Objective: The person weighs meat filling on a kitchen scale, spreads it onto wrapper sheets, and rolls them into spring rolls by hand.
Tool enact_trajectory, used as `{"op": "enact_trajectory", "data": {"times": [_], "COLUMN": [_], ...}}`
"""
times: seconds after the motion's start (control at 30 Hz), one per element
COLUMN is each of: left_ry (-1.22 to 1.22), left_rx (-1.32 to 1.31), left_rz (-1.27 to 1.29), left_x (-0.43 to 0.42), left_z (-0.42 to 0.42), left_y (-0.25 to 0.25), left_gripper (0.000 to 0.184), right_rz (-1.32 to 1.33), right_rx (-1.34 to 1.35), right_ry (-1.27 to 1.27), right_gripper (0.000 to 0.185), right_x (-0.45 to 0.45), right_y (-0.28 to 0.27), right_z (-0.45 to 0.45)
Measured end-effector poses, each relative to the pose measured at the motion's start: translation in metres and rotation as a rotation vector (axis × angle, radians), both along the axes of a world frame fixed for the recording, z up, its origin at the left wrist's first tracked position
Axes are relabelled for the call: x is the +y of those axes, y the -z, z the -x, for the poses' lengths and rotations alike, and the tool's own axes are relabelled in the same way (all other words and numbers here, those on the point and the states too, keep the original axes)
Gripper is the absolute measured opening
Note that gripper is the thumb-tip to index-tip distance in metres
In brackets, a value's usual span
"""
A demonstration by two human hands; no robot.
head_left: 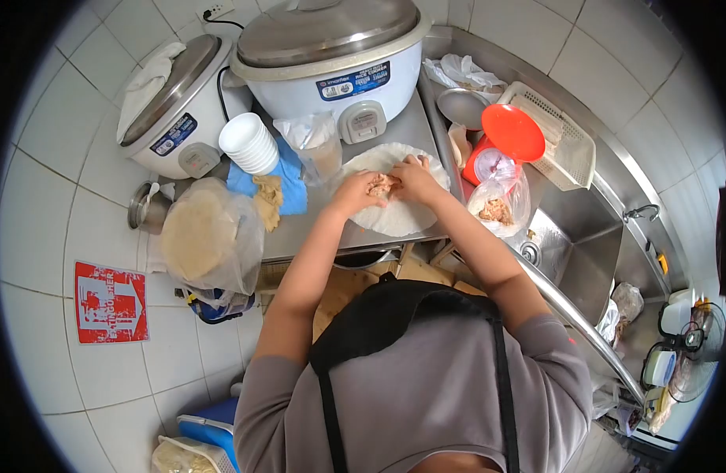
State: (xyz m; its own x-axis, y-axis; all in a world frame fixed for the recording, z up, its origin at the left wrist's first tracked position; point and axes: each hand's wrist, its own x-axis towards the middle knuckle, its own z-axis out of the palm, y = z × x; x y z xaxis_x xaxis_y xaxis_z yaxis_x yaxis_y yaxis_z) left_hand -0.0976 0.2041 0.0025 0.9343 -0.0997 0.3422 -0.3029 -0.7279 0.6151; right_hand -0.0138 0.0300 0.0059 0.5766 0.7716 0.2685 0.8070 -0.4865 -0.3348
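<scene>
A thin, round white wrapper sheet [390,223] lies flat on the steel counter in front of me. Near its middle is a small mound of pinkish, minced-looking filling [384,186]. My left hand [358,192] presses the mound from the left, fingers curled against it. From the right, my right hand [415,180] cups the same filling with bent fingers. Both hands rest low over the sheet, and my fingers partly hide the filling. To the right, an open plastic bag [501,206] holds more of the filling.
Behind the sheet stand a clear plastic container [315,150] and a large rice cooker [327,79]. White stacked cups [248,144] sit on a blue cloth [293,185]. Bagged round wrappers [201,236] lie left. On the right are a red lidded tub [514,132], white basket [568,150] and sink [571,244].
</scene>
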Motion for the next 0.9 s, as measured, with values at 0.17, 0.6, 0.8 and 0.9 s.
{"op": "enact_trajectory", "data": {"times": [0.17, 0.6, 0.8, 0.9], "left_ry": [-0.012, -0.02, -0.148, -0.132], "left_rx": [0.114, 0.113, -0.016, 0.114], "left_rz": [-0.05, 0.004, 0.092, 0.23], "left_x": [0.01, 0.005, 0.0, 0.0], "left_z": [0.004, 0.041, 0.059, 0.065], "left_y": [-0.004, 0.011, -0.006, -0.005], "left_gripper": [0.042, 0.042, 0.034, 0.037], "right_rz": [-0.008, 0.058, -0.017, 0.033], "right_rx": [0.051, 0.107, 0.065, 0.019], "right_ry": [0.037, -0.032, 0.011, -0.055], "right_gripper": [0.024, 0.027, 0.025, 0.024], "right_x": [0.012, 0.002, 0.008, 0.016], "right_y": [-0.002, -0.013, -0.014, -0.01], "right_z": [0.009, 0.032, 0.039, 0.041]}}
